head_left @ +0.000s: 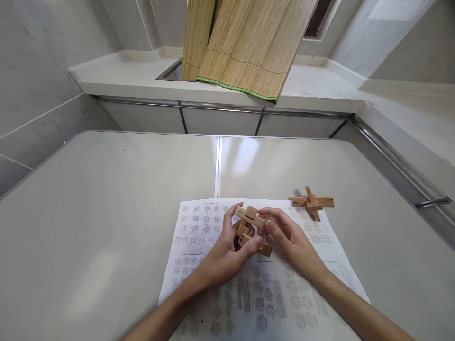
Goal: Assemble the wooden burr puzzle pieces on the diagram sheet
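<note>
Several notched wooden puzzle pieces [252,214], some marked with numbers, are partly fitted together between my two hands, just above a printed sheet. My left hand [227,258] wraps round the lower blocks, its thumb pressed on a piece marked 2. With closed fingertips my right hand [289,237] pinches the right end of the upper stick. Fingers hide part of the joint in the middle. An interlocked wooden burr puzzle [313,203] lies to the right, over the sheet's far right edge.
The white sheet [199,246] carries rows of small printed diagrams. It lies on a pale glossy table [106,213] with a seam down its middle. Beyond the far edge, a bamboo mat [249,52] hangs over a white counter [135,78]. A metal rail [394,149] runs along the right.
</note>
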A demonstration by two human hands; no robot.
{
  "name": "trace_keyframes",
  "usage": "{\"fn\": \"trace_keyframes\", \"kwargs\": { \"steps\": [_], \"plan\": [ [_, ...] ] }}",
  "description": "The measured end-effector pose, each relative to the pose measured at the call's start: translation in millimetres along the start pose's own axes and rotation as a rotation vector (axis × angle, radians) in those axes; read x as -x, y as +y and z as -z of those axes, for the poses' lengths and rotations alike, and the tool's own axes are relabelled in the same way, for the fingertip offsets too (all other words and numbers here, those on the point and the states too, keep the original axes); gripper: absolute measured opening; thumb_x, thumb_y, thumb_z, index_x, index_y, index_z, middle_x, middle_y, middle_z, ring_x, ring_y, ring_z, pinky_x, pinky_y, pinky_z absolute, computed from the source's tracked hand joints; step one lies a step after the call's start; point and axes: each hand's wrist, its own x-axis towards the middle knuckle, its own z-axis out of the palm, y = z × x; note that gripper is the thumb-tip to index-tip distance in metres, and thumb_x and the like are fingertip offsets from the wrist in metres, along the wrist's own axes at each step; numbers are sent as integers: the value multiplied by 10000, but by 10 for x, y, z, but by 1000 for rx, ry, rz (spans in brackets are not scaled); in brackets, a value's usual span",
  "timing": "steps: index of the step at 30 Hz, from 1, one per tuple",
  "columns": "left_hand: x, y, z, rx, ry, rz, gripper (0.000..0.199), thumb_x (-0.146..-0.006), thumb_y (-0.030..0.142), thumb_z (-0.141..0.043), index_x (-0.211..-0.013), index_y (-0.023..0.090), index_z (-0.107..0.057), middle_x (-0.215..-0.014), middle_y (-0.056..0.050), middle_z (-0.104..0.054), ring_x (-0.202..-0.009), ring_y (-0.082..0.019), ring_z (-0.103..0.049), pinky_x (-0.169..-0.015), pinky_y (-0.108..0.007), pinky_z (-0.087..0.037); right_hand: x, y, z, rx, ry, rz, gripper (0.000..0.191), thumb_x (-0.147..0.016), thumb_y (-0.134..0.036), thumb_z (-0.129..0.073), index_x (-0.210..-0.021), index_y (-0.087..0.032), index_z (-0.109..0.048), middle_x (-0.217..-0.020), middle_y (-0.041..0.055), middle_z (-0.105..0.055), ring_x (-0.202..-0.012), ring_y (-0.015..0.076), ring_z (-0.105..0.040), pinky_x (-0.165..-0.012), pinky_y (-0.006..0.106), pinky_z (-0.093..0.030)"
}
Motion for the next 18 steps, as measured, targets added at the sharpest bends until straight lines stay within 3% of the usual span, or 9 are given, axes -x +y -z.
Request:
{"fn": "trace_keyframes", "kwargs": {
  "steps": [4, 12, 18],
  "plan": [
    [-11, 52, 42, 17, 48, -1, 869, -982, 467, -666, -1623, 262, -117, -1313, -119, -636, -1197, -271, -614, -1027, -421, -458, 29, 11, -20, 37, -71, 70, 449, -963, -555, -708, -1299, -294, -565, -1050, 33, -703, -935, 204, -693, -823, 329, -589],
    [-1, 31, 54, 25, 55, -3, 923, -946, 534, -703, -1623, 257, -141, -1161, -76, -652, -1041, -234, -610, -951, -376, -437, 51, 2, -41, -59, -160, 45, 554, -932, -422, -800, -1360, -302, -469, -966, 16, -721, -901, 208, -711, -837, 374, -590],
    [-77, -30, 78, 171, 125, -15, 677, -1021, 695, -456, -1518, 256, -320, -878, 18, -511, -747, -149, -452, -763, -312, -375, 36, 41, -46, -78, -37, 118, 442, -934, -393, -803, -1291, -297, -561, -888, -16, -647, -814, 172, -670, -792, 336, -583]
  ]
}}
